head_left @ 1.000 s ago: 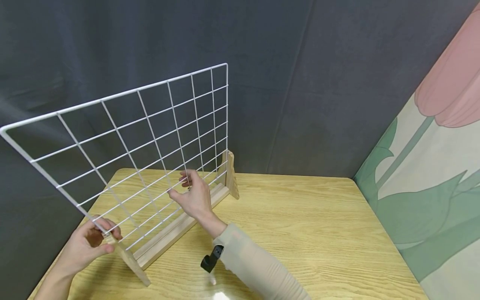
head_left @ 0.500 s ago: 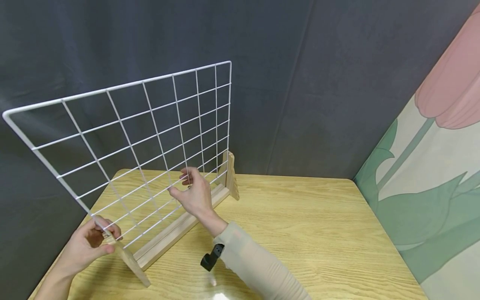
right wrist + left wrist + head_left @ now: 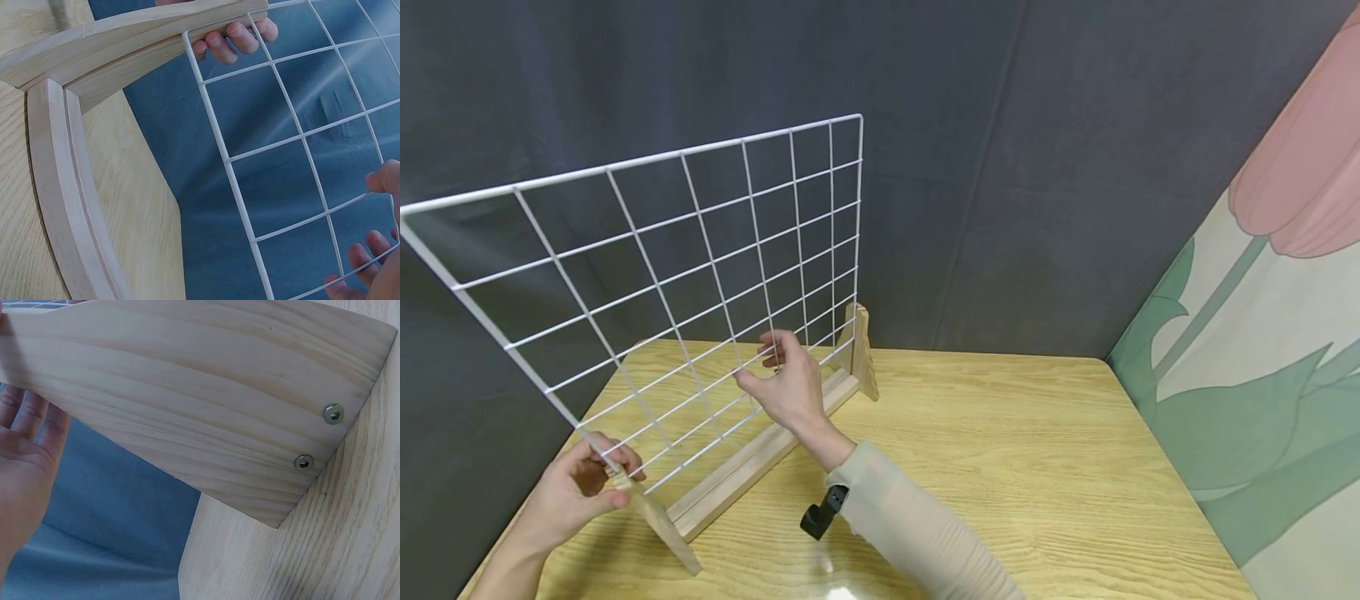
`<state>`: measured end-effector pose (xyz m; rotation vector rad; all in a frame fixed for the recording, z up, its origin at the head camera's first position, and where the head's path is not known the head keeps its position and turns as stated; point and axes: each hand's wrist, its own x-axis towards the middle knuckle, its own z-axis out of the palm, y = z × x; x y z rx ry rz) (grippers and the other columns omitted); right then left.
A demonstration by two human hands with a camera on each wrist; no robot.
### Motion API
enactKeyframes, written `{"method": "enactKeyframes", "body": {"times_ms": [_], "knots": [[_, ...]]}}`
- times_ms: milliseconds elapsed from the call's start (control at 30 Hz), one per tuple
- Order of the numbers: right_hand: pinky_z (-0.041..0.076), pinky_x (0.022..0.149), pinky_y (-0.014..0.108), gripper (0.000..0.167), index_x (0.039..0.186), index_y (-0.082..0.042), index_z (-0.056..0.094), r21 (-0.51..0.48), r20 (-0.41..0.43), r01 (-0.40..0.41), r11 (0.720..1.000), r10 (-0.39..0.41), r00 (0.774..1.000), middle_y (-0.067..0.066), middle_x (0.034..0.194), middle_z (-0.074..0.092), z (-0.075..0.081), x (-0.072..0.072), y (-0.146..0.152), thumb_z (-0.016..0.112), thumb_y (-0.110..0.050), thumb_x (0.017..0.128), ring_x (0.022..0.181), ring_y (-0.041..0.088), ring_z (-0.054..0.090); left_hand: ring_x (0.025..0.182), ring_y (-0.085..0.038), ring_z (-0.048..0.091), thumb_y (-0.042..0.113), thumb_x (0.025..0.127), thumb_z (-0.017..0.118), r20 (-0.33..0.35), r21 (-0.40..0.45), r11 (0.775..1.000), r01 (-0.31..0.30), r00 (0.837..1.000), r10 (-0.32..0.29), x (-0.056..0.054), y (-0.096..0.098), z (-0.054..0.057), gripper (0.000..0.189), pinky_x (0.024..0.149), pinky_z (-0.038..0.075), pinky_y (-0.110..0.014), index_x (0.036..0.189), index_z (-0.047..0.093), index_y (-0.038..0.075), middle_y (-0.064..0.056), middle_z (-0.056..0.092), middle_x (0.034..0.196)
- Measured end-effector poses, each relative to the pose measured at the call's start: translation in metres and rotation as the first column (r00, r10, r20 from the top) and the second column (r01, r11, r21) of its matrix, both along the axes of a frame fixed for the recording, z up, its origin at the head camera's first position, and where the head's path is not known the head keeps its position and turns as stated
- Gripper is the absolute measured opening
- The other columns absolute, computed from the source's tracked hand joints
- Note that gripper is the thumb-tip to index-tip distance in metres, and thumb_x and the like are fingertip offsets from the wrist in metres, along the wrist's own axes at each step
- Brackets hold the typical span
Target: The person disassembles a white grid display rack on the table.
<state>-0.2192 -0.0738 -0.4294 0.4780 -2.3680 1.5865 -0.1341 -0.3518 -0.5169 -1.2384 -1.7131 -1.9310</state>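
A white wire grid panel (image 3: 658, 285) stands nearly upright over a pale wooden stand (image 3: 737, 483), its lower edge above the grooved crossbar. My left hand (image 3: 568, 492) grips the top of the near side board (image 3: 658, 529), fingers on the inner face. In the right wrist view, those fingertips (image 3: 240, 39) show beside the grid's corner, which meets the board's groove. My right hand (image 3: 793, 387) holds the grid low towards its far end, thumb and fingers around the wires. Two bolt heads (image 3: 334, 414) sit low on the board's outer face.
The far side board (image 3: 863, 350) stands at the grid's other end. A wood-grain table (image 3: 1015, 467) lies below, backed by a dark curtain (image 3: 1037, 208). A tulip-print cloth (image 3: 1285, 333) hangs at the right. A black device (image 3: 823, 512) is strapped at my right sleeve.
The grid has risen, its near upper corner most, and its top edge lies higher in the head view. Both hands stay nearly in place, and the stand has not moved.
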Motion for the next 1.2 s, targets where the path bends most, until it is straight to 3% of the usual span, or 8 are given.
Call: {"method": "enactKeyframes", "body": {"times_ms": [633,833,1000,1200], "knots": [[0.052,0.077,0.014,0.048,0.124,-0.006,0.066,-0.008,-0.008,0.0,1.0,0.0,1.0,0.01,0.109,0.077,-0.002,-0.001,-0.001,0.086,-0.016,0.081,0.094,0.021,0.074,0.104,-0.012,0.074,-0.014,0.088,0.077,0.017,0.013,1.0,0.006,1.0,-0.006,-0.002,0.0,-0.008,0.03,0.095,0.054,-0.02,0.112,0.059,-0.012,-0.007,0.077,0.115],[0.051,0.077,0.012,0.05,0.125,-0.005,0.066,-0.009,0.002,0.002,1.0,-0.002,1.0,0.009,0.11,0.078,-0.002,-0.002,-0.001,0.086,-0.017,0.082,0.091,0.013,0.072,0.104,-0.013,0.074,-0.015,0.088,0.076,0.016,0.018,1.0,0.016,1.0,-0.016,-0.002,0.001,-0.011,0.03,0.096,0.054,-0.021,0.112,0.058,-0.012,-0.008,0.077,0.113],[0.052,0.076,0.013,0.049,0.125,-0.006,0.066,-0.012,-0.001,0.0,1.0,0.0,1.0,0.008,0.11,0.078,-0.001,-0.002,0.0,0.086,-0.017,0.081,0.093,0.019,0.074,0.103,-0.013,0.074,-0.016,0.087,0.076,0.024,0.018,1.0,0.011,1.0,-0.011,-0.002,0.0,-0.014,0.03,0.094,0.054,-0.021,0.112,0.059,-0.011,-0.008,0.077,0.112],[0.052,0.076,0.014,0.048,0.125,-0.007,0.066,0.0,-0.017,-0.004,1.0,0.004,1.0,0.009,0.11,0.078,-0.001,-0.002,0.0,0.086,-0.019,0.082,0.092,0.016,0.074,0.104,-0.013,0.074,-0.016,0.088,0.076,0.021,0.016,1.0,0.009,1.0,-0.009,-0.003,0.0,-0.017,0.031,0.094,0.054,-0.021,0.113,0.059,-0.011,-0.007,0.077,0.113]]}}
